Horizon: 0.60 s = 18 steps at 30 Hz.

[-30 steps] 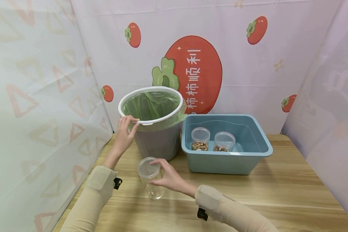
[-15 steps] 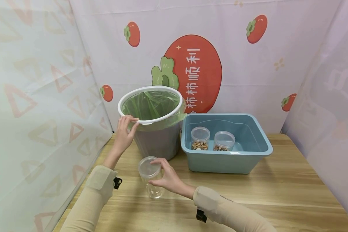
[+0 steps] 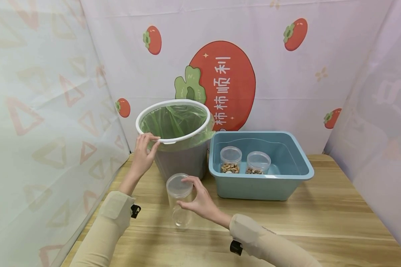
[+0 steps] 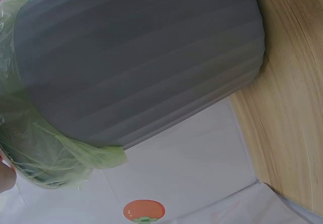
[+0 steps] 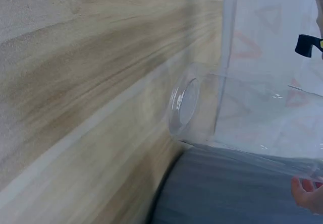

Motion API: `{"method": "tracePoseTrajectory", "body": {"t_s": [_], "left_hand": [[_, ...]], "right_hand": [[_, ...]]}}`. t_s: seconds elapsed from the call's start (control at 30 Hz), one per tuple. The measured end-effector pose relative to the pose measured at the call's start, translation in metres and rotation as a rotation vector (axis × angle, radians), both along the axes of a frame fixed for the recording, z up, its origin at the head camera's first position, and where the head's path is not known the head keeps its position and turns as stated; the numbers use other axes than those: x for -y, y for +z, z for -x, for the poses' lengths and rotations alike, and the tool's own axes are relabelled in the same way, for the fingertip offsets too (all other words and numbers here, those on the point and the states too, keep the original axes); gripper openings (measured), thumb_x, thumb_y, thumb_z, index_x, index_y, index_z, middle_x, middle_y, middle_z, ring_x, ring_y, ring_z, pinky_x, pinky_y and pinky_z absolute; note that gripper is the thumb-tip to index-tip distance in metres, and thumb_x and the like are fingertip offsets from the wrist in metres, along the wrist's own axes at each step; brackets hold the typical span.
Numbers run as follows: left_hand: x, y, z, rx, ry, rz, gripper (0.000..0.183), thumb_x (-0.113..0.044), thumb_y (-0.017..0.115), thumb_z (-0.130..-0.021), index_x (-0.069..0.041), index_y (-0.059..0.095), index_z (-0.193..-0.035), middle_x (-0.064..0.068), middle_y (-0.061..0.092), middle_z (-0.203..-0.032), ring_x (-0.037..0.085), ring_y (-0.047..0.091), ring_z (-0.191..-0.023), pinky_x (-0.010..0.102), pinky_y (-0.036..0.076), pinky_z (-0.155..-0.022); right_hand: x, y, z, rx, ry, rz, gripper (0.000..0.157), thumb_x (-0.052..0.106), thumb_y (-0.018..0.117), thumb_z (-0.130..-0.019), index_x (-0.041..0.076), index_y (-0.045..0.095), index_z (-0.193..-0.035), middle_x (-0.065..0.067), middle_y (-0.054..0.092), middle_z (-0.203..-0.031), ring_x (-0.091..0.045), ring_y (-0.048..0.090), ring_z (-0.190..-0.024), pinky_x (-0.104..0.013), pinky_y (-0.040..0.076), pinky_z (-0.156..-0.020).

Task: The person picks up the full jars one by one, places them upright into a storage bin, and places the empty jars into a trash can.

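My left hand (image 3: 144, 154) pinches the near left edge of the white rim (image 3: 173, 140) of a grey trash can (image 3: 180, 163). The can is lined with a thin green bag (image 3: 173, 118), whose edge hangs over the side. In the left wrist view only a fingertip (image 4: 7, 177) shows, beside the bag. My right hand (image 3: 205, 202) grips a clear plastic jar (image 3: 174, 202) near its top, from the right side. The jar has a frosted lid (image 3: 179, 185) and nothing visible inside. In the right wrist view its base (image 5: 187, 102) faces the tabletop; it appears lifted off.
A blue plastic bin (image 3: 254, 189) stands right of the can. Inside are two lidded jars of nuts, one left (image 3: 231, 159) and one right (image 3: 258, 163). Behind the wooden table (image 3: 320, 222) hangs a white cloth (image 3: 120, 48) printed with persimmons.
My right hand has moved the clear jar slightly up and to the right in the head view. My left hand stays on the can's rim.
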<state>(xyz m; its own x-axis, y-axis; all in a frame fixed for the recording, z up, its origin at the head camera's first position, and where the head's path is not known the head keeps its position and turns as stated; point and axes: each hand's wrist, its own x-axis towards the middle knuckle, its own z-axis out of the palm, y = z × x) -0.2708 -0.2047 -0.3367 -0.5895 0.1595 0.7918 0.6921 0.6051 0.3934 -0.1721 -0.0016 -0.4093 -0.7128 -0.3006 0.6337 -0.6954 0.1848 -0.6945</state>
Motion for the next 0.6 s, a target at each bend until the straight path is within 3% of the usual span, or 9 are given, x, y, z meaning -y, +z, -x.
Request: {"method": "tracePoseTrajectory", "body": {"t_s": [0.13, 0.6], "left_hand": [[0.000, 0.000, 0.000, 0.000, -0.003, -0.004, 0.014, 0.000, 0.058, -0.082, 0.004, 0.057, -0.095, 0.019, 0.050, -0.096, 0.035, 0.039, -0.099, 0.047, 0.028, -0.087], [0.000, 0.001, -0.001, 0.001, 0.003, 0.006, 0.013, 0.000, 0.058, -0.082, 0.004, 0.056, -0.095, 0.019, 0.049, -0.096, 0.035, 0.039, -0.097, 0.047, 0.028, -0.086]], "right_hand": [[-0.008, 0.020, -0.006, 0.023, -0.011, -0.005, 0.057, -0.002, 0.076, -0.062, -0.005, 0.047, -0.110, -0.020, 0.050, -0.111, -0.031, 0.049, -0.103, -0.031, 0.042, -0.076], [-0.032, 0.046, 0.001, 0.128, 0.001, 0.055, 0.057, -0.003, 0.072, -0.067, -0.007, 0.042, -0.116, -0.022, 0.044, -0.121, -0.034, 0.045, -0.109, -0.046, 0.041, -0.086]]}}
